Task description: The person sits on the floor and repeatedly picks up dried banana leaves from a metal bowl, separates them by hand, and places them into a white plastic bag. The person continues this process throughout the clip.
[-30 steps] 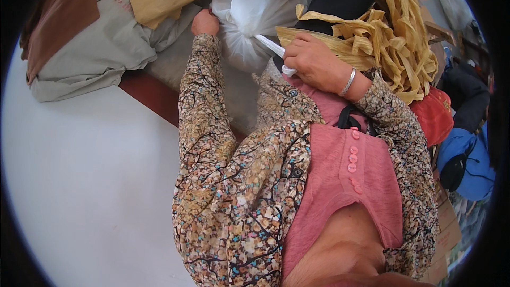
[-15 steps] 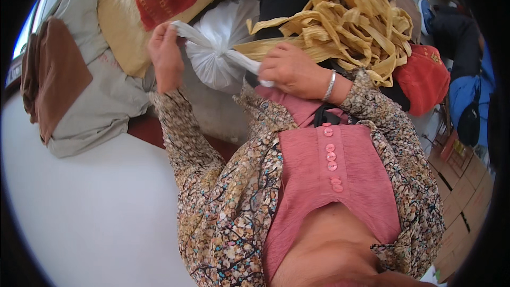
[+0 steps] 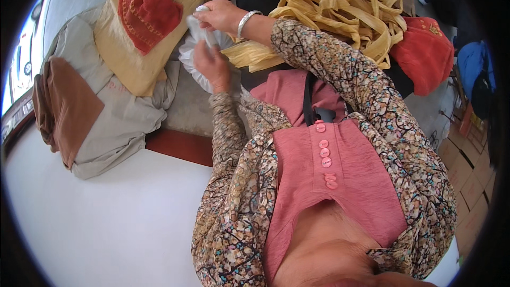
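Observation:
A white plastic bag (image 3: 187, 58) lies in front of me, mostly behind my hands. My right hand (image 3: 219, 16), with a silver bangle at its wrist, reaches across to the left and is closed on a twisted end of the bag. Just below it, my left hand (image 3: 211, 67) is closed round the bag's gathered plastic. The knot or neck itself is hidden by my fingers. A tangled heap of flat yellow strips (image 3: 334, 10) lies right of the bag, and one strip's end reaches close to my left hand.
To the left lie a red cloth (image 3: 149, 13) on a tan woven sack (image 3: 119, 58), a grey cloth (image 3: 125, 111) and a folded brown cloth (image 3: 69, 106). A red cloth bundle (image 3: 423, 56) sits right of the strips. Cardboard boxes (image 3: 467, 186) stand at the far right.
My right hand has moved left and up, across to my left hand. My left hand has shifted right and down. The bag's ends, stretched apart before, are now together between my hands.

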Available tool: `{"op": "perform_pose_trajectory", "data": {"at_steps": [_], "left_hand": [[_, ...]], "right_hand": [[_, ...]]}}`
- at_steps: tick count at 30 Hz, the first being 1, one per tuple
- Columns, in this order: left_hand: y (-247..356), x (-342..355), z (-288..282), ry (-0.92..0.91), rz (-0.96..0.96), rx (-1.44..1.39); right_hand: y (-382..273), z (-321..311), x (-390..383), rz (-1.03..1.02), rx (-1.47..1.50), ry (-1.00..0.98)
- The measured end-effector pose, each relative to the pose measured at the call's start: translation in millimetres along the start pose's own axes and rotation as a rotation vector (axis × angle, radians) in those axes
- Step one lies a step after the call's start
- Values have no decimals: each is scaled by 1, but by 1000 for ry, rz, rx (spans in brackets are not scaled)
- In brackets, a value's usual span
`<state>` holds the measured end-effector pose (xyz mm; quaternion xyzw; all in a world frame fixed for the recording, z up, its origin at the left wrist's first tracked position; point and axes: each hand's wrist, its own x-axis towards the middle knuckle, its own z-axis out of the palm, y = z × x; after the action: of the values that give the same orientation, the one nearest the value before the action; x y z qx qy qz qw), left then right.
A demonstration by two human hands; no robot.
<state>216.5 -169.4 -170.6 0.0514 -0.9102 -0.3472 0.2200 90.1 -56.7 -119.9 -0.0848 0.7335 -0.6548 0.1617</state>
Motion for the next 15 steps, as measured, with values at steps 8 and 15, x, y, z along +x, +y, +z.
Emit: {"op": "perform_pose_trajectory", "data": {"at_steps": [8,15], "left_hand": [[-48,2,50,-445,22,768],[-132,13,46,-513,30,494]], "right_hand": [[-149,-119,-155,-379,39,-82],[-103,-218,-291,-157,-349,578]]}}
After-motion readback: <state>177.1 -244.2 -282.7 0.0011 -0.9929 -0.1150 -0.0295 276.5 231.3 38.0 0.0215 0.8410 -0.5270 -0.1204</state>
